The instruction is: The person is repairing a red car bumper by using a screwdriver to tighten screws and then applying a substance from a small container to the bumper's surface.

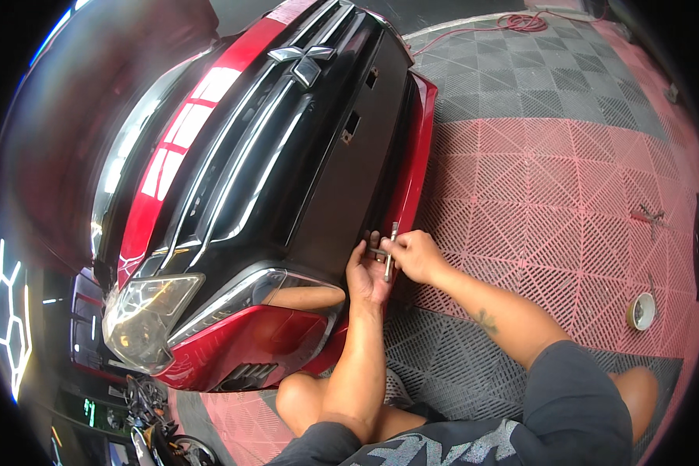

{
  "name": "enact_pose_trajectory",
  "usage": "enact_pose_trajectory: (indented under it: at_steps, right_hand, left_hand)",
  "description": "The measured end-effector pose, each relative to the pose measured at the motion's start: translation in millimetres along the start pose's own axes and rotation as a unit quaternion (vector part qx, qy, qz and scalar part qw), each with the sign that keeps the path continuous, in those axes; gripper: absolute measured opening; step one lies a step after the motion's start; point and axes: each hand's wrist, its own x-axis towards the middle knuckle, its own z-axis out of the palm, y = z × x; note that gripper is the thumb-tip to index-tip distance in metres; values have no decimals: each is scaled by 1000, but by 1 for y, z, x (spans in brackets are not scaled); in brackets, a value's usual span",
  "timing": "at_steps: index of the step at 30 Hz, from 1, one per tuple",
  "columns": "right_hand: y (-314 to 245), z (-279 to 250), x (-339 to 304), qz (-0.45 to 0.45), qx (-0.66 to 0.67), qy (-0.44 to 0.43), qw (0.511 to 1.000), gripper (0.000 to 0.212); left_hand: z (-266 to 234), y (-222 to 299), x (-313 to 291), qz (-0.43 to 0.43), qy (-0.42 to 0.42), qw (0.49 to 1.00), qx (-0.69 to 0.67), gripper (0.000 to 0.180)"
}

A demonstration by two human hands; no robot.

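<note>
From the head camera, the right hand (416, 255) has its fingers closed around a metal cross wrench (389, 250), set against the lower edge of the red car's front bumper (418, 147). The left hand (366, 273) lies half-open under the bumper, fingertips steadying the wrench tip. A fastener appears to be mid-turn; the next move calls for keeping the socket seated while turning.

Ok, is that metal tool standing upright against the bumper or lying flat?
Upright in the picture: the T-shaped metal tool runs top to bottom beside the black bumper panel, gripped by the right hand, left hand touching it.
</note>
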Motion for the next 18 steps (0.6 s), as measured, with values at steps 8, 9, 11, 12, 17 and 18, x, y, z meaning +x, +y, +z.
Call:
enact_pose_trajectory:
  at_steps: [8, 9, 11, 12, 17, 18]
  right_hand:
    - [11, -31, 18, 118, 133, -97, 979, 90]
    - [29, -47, 30, 97, 151, -32, 983, 87]
    - [31, -66, 38, 76, 206, 61, 974, 77]
    - [34, -72, 43, 34, 201, 89, 975, 59]
    - [-6, -71, 0, -388, -190, 86, 898, 54]
    - [-4, -62, -2, -415, -197, 80, 884, 57]
  left_hand:
    - [-19, -2, 10, 58, 102, 991, 71, 29]
    - [-1, -13, 9, 61, 105, 990, 74, 29]
    - [-9, -1, 14, 40, 136, 988, 52, 28]
    - [-10, 1, 17, 28, 146, 988, 40, 28]
    - [2, 1, 13, 29, 169, 983, 70, 34]
    - [2, 2, 13, 24, 160, 984, 70, 34]
